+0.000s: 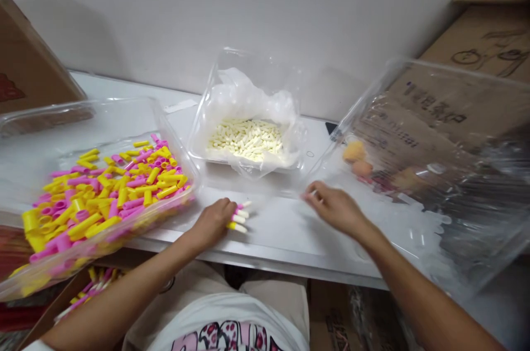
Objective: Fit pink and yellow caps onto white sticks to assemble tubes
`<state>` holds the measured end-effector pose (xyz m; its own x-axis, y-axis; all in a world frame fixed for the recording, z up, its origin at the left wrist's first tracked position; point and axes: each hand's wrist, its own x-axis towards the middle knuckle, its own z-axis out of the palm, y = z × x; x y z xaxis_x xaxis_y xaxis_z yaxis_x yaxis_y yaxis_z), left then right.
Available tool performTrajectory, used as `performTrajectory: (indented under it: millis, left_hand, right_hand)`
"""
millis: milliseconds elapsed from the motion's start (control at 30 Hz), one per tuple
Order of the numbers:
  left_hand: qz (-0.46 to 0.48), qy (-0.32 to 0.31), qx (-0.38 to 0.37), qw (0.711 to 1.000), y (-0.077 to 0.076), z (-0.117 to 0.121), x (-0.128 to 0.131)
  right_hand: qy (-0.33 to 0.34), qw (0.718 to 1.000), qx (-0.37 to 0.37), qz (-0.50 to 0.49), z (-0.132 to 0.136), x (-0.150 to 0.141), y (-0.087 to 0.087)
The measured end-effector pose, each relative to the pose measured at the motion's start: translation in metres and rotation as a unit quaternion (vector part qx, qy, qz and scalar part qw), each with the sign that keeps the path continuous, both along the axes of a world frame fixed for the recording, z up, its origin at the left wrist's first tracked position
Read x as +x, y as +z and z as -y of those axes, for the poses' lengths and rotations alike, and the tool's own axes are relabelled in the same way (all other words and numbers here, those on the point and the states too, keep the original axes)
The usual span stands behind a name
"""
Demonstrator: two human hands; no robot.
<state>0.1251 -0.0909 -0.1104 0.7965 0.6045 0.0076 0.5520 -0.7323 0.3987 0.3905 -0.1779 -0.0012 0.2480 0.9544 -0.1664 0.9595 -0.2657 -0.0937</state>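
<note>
1. White-ended sticks [239, 218] poke out of your left hand [215, 223], just short of the clock's centre, toward seven, with you sitting at six. Your fingers close around their pink and yellow tubes, probably bunched so that one hand can manage several, with the white ends exposed toward three o'clock.
2. Your right hand [333, 207] hovers at about four o'clock, fingers curled and thumb near the index; you can't tell from this blurred view whether it pinches anything.
3. Loose pink and yellow tubes [136, 182] fill the clear tub [128, 100] at nine to ten o'clock, likely for your left hand's easy reach.
4. Pale pieces [248, 138] lie in the lined box [232, 51] at twelve, perhaps central so either hand reaches them.
5. Another clear tub [455, 70] sits at two to three, on your right hand's side.
</note>
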Motion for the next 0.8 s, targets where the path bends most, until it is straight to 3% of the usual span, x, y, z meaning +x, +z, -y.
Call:
performTrajectory:
  millis: [100, 200, 300, 367, 467, 533, 600, 733, 800]
  left_hand:
    - [-0.046, 0.078, 0.01, 0.996, -0.007, -0.013, 0.003]
    - [-0.043, 0.098, 0.013, 0.994, -0.008, -0.018, 0.003]
    - [-0.007, 0.13, 0.0, 0.992, -0.009, -0.022, -0.001]
    - [0.021, 0.16, -0.015, 0.987, -0.009, -0.025, -0.007]
    - [0.073, 0.183, -0.042, 0.979, -0.007, -0.026, -0.015]
    - [0.133, 0.179, -0.083, 0.971, -0.003, -0.021, -0.016]
    - [0.197, 0.171, -0.154, 0.953, 0.003, -0.012, -0.014]
    - [0.258, 0.175, -0.355, 0.881, 0.025, 0.007, -0.005]
    - [0.259, 0.167, -0.415, 0.856, 0.037, 0.013, -0.003]
  right_hand:
    - [-0.073, 0.972, -0.075, 0.209, -0.015, 0.057, 0.003]
    - [-0.076, 0.959, -0.124, 0.243, -0.029, 0.088, -0.008]
    - [-0.056, 0.962, -0.117, 0.24, -0.038, 0.094, -0.017]
    - [-0.044, 0.963, -0.092, 0.251, -0.04, 0.089, -0.014]
    - [-0.034, 0.969, 0.041, 0.24, -0.034, 0.068, 0.003]
    - [-0.015, 0.969, 0.184, 0.165, -0.024, 0.043, 0.014]
    - [0.017, 0.958, 0.284, 0.024, -0.014, 0.01, 0.02]
    - [0.076, 0.911, 0.25, -0.318, -0.008, -0.052, 0.007]
    - [0.081, 0.877, 0.221, -0.418, -0.013, -0.07, -0.005]
